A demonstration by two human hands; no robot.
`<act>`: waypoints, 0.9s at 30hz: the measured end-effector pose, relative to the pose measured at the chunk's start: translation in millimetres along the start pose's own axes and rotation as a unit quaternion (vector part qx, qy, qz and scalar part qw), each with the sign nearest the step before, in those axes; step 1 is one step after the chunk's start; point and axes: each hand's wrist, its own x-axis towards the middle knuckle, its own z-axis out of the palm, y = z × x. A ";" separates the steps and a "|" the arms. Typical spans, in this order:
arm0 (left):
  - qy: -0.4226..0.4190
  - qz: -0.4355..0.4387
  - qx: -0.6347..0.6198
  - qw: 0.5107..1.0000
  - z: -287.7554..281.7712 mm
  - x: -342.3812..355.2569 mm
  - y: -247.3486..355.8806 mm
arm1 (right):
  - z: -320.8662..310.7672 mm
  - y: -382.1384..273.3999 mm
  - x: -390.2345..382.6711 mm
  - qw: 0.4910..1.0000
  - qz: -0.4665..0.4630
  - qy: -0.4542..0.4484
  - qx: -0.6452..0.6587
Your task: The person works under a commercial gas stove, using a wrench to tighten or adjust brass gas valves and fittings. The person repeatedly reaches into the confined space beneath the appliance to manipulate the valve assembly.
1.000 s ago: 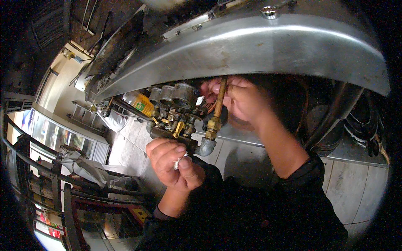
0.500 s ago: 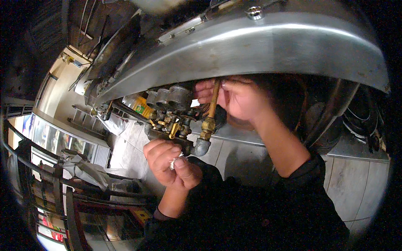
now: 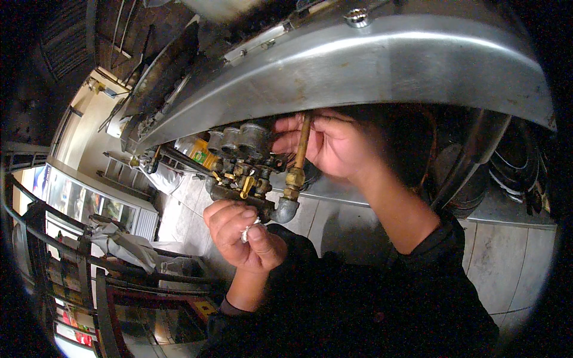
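Note:
My left hand [image 3: 242, 232] pinches a crumpled white scrap [image 3: 249, 230] just below a valve manifold [image 3: 227, 194] with yellow levers [image 3: 247, 187]. Three grimy cylindrical fittings [image 3: 253, 139] sit above it. My right hand [image 3: 328, 143] reaches under the curved steel panel [image 3: 370, 71] with fingers apart, behind and around a vertical brass pipe [image 3: 303, 143]; its fingertips are partly hidden by the fittings, and I cannot tell whether they touch them. The pipe joins a brass union [image 3: 293, 182] and a grey elbow [image 3: 285, 210].
A steel shelf [image 3: 501, 212] holds stacked dark pans [image 3: 513, 170] at the right. A yellow container [image 3: 202, 155] sits behind the manifold. A glass-fronted fridge [image 3: 95, 197], black metal railing [image 3: 83, 250] and draped grey cloth [image 3: 125, 244] are at the left. Tiled floor [image 3: 507, 268] shows below.
My right hand has shifted slightly left and down, its fingers spreading farther behind the fittings. My left hand keeps the white scrap pinched. The whole scene sits slightly farther left in view.

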 end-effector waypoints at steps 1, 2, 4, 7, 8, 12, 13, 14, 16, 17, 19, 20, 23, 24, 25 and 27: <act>0.000 0.001 -0.004 1.000 0.1 0.0 -0.1 | -0.3 -0.1 -0.5 1.000 0.009 0.007 -0.004; 0.000 0.001 -0.007 1.000 0.2 0.0 -0.2 | -0.8 -0.3 -1.1 1.000 0.001 -0.011 0.007; -0.004 0.003 -0.003 1.000 -0.2 0.6 0.1 | -1.9 -0.9 -1.8 0.998 -0.016 -0.050 0.029; -0.016 0.009 0.012 1.000 -3.4 1.7 0.7 | 4.3 -0.1 -2.3 0.999 -0.017 0.024 -0.023; -0.022 0.012 0.017 1.000 -4.6 2.0 0.2 | 3.3 0.4 -1.9 0.999 -0.029 0.028 -0.028; -0.032 0.010 -0.013 0.999 -12.3 9.0 -5.0 | -12.2 0.7 -4.8 0.971 -0.052 0.140 -0.187; 0.003 0.007 -0.001 1.000 -16.4 8.7 -5.8 | -15.3 -0.2 -6.4 0.945 -0.053 0.190 -0.261; 0.037 0.005 0.011 0.999 -20.9 7.7 -7.6 | -16.4 -2.0 -9.4 0.893 -0.005 0.206 -0.401; 0.097 -0.006 0.041 0.994 -34.2 -2.9 -20.0 | -0.4 -1.9 -10.1 0.726 0.086 0.212 -0.649; 0.082 -0.115 0.027 0.990 -40.6 -11.9 -22.3 | 14.9 2.4 -10.4 0.757 0.122 0.196 -0.611; 0.052 -0.333 -0.009 0.941 -55.3 -33.3 -20.7 | 17.9 17.3 -17.3 0.759 0.113 0.139 -0.626; 0.016 -0.341 0.039 0.939 -58.0 -36.1 -30.0 | 16.0 25.1 -18.9 0.743 0.090 0.107 -0.655; -0.042 -0.518 -0.088 0.850 -75.0 -46.6 -45.6 | 2.0 44.2 -27.8 0.705 0.035 0.039 -0.707; -0.063 -0.543 -0.120 0.829 -78.9 -50.8 -50.2 | -1.0 47.6 -29.6 0.690 0.020 0.027 -0.723; -0.084 -0.567 -0.153 0.805 -82.0 -54.9 -53.6 | -2.8 49.4 -32.4 0.678 0.005 0.017 -0.735; -0.113 -0.583 -0.189 0.782 -83.2 -57.8 -54.7 | -6.7 54.3 -37.5 0.654 -0.017 0.003 -0.756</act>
